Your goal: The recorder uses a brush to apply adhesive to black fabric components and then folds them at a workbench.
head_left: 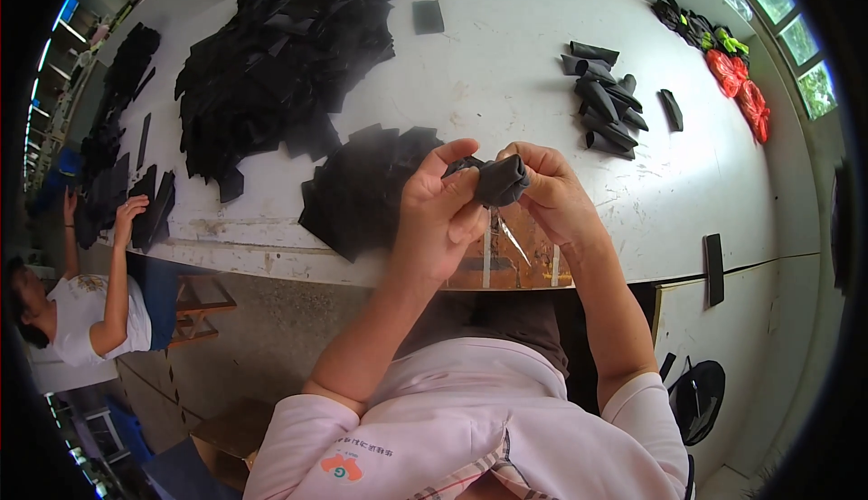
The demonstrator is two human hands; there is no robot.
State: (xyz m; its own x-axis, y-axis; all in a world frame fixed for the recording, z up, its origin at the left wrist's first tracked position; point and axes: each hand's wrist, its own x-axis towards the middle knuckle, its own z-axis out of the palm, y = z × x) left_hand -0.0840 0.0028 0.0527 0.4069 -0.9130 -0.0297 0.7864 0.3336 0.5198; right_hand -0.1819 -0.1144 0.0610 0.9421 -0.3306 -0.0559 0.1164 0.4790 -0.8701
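Observation:
Over the table's front edge, both my hands grip a small piece of black fabric [502, 181] that is folded into a tube. My left hand [440, 209] pinches its left end between thumb and fingers. From the other side, the fingers of my right hand [558, 194] are closed on its right end. A pointed metal blade [514, 240], like the tip of scissors or thread snips, shows below the fabric beside my right hand; I cannot tell whether that hand holds it. Just left of my left hand lies a pile of flat black fabric pieces [353, 194].
A larger heap of black pieces [280, 66] covers the table [488, 57] at the far left. Several rolled black tubes [606, 102] lie to the right. Red plastic bags [737, 89] sit at the back right. Another person [99, 315] handles black fabric at the left.

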